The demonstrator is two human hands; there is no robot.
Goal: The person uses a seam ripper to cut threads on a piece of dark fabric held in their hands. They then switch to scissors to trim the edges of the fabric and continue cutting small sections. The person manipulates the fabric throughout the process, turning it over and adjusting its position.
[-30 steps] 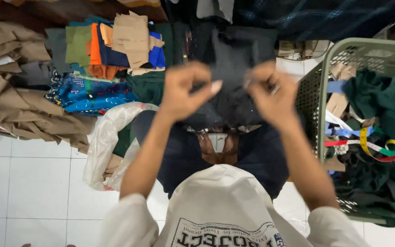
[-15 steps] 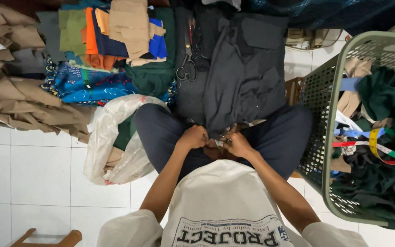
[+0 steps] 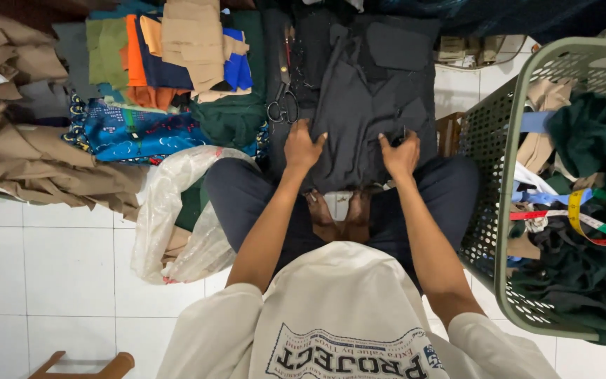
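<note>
Hands, 2 of them, press flat on 1 dark grey garment (image 3: 359,105) spread ahead of the seated person's crossed legs. Left hand (image 3: 303,146) lies fingers spread on the cloth's near left edge; right hand (image 3: 400,153) rests on its near right edge, fingers loosely together, thumb out, gripping nothing I can make out. 1 pair of scissors (image 3: 283,105) lies just beyond the left hand. Further left sit folded fabric stacks (image 3: 170,49) and 1 clear plastic bag (image 3: 177,210). Right of the right hand stands 1 green laundry basket (image 3: 506,245), holding clothes and 1 measuring tape (image 3: 597,221).
</note>
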